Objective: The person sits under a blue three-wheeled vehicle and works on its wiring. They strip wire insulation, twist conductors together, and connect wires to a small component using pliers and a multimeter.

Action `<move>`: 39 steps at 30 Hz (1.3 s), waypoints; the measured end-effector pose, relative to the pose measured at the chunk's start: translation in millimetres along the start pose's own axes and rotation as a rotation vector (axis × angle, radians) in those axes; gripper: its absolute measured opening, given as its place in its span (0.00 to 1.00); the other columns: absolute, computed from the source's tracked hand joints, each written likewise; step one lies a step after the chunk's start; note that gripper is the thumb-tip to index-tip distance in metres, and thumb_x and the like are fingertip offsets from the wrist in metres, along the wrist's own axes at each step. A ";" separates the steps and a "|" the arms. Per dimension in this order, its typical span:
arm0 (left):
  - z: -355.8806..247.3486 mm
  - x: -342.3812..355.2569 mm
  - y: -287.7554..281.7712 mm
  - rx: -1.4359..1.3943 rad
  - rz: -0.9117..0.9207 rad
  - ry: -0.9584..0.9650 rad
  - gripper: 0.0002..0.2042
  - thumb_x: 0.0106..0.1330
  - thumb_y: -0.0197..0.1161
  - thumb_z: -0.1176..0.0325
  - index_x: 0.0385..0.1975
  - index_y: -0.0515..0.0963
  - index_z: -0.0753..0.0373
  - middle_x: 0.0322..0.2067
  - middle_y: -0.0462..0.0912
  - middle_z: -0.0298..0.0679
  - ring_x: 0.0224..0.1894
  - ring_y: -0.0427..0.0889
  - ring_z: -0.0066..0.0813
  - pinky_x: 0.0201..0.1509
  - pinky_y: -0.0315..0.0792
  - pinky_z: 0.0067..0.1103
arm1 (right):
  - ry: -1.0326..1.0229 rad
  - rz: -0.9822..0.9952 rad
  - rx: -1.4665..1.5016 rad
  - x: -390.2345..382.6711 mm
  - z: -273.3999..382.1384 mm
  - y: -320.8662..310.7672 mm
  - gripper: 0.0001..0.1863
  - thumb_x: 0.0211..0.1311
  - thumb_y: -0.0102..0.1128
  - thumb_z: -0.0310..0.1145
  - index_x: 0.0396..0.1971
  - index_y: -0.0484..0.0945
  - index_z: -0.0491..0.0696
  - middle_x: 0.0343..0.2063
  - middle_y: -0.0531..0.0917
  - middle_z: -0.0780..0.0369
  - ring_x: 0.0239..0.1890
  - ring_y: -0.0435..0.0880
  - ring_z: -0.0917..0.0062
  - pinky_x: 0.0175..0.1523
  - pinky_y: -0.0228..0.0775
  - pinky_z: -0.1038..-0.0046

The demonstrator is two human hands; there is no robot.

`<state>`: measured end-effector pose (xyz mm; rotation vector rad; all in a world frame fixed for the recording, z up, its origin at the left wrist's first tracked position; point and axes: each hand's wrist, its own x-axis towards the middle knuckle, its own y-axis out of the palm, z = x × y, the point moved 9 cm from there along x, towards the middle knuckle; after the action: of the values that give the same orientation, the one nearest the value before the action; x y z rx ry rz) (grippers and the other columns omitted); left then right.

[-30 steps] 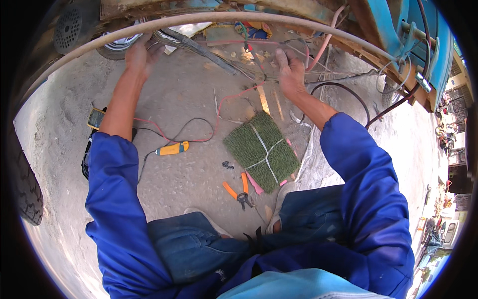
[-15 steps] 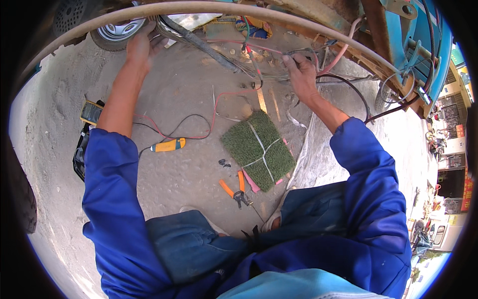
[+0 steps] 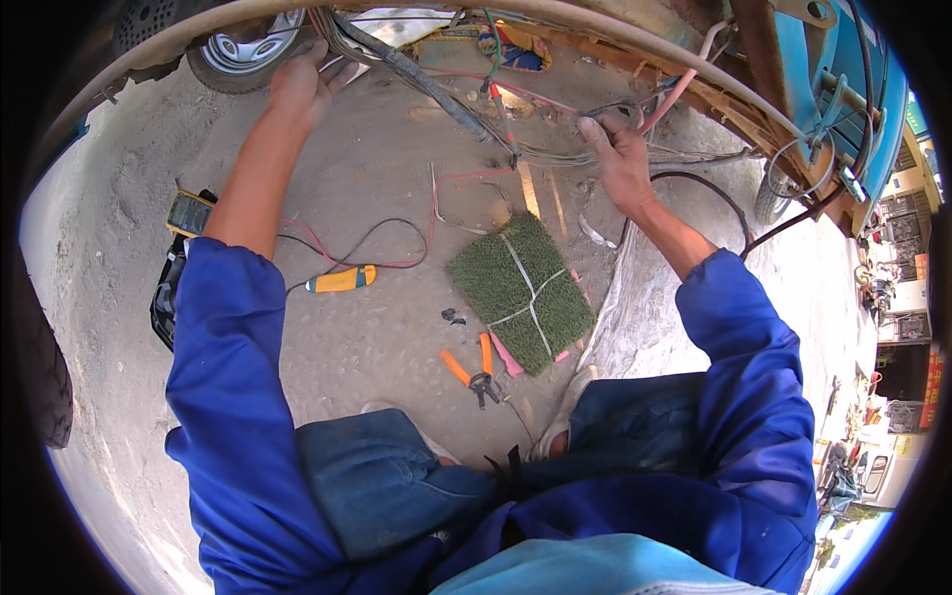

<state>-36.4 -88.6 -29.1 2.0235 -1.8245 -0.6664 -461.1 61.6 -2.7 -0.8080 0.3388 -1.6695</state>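
Observation:
Up under the vehicle frame, my left hand (image 3: 300, 91) is beside a hanging wire bundle (image 3: 402, 79), fingers apart, with nothing clearly held. My right hand (image 3: 623, 167) pinches a thin wire (image 3: 602, 109) near the end of a pink wire (image 3: 540, 96); the exact grip is partly hidden by the thumb. Loose grey wires (image 3: 555, 157) run behind that hand. Between the hands hangs a green wire (image 3: 490, 40) with a red clip (image 3: 496, 91). A red test lead (image 3: 466, 177) runs from there across the ground to a yellow-and-teal handheld tool (image 3: 342, 280).
A yellow multimeter (image 3: 188, 213) lies by my left forearm. Orange-handled pliers (image 3: 480, 382) rest near my feet, below a strapped pad of artificial turf (image 3: 521, 288). A curved metal rail (image 3: 476, 12) crosses overhead. A wheel (image 3: 248, 55) stands far left, blue vehicle parts (image 3: 843, 99) far right.
The view has shifted slightly. My left hand has come down a little beside the wire bundle. My right hand keeps its pinch among the wires and has moved slightly right.

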 end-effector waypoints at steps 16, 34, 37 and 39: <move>-5.6 -10.4 -3.5 0.147 -0.007 -0.046 0.13 0.80 0.53 0.70 0.59 0.74 0.64 0.54 0.83 0.45 0.57 0.84 0.40 0.62 0.81 0.35 | 0.069 0.036 0.211 -1.0 -10.9 11.4 0.14 0.75 0.61 0.38 0.43 0.86 0.41 0.26 0.82 0.66 0.33 0.74 0.85 0.42 0.69 0.74; 0.7 -15.4 6.5 0.119 -0.013 -0.039 0.12 0.82 0.46 0.72 0.58 0.69 0.70 0.56 0.79 0.51 0.59 0.82 0.50 0.63 0.82 0.40 | 0.037 -0.075 0.315 5.4 -7.5 5.3 0.08 0.74 0.59 0.28 0.33 0.81 0.42 0.30 0.83 0.67 0.30 0.72 0.85 0.37 0.65 0.78; 5.5 -11.1 4.6 0.104 -0.044 -0.043 0.12 0.82 0.46 0.71 0.58 0.71 0.68 0.55 0.80 0.49 0.58 0.82 0.48 0.64 0.81 0.40 | 0.035 -0.078 0.358 0.4 4.0 2.3 0.09 0.74 0.60 0.28 0.30 0.78 0.43 0.28 0.80 0.68 0.30 0.71 0.85 0.36 0.64 0.77; 8.5 -8.1 1.2 0.082 -0.076 -0.058 0.11 0.82 0.47 0.71 0.57 0.73 0.64 0.54 0.82 0.47 0.59 0.82 0.45 0.65 0.79 0.40 | 0.043 -0.075 0.354 -2.5 10.9 0.0 0.10 0.73 0.61 0.28 0.29 0.76 0.43 0.26 0.78 0.68 0.29 0.70 0.85 0.35 0.64 0.76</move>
<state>-42.6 -80.2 -34.6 2.1573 -1.8437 -0.6881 -453.7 66.1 4.3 -0.5256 0.0378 -1.7546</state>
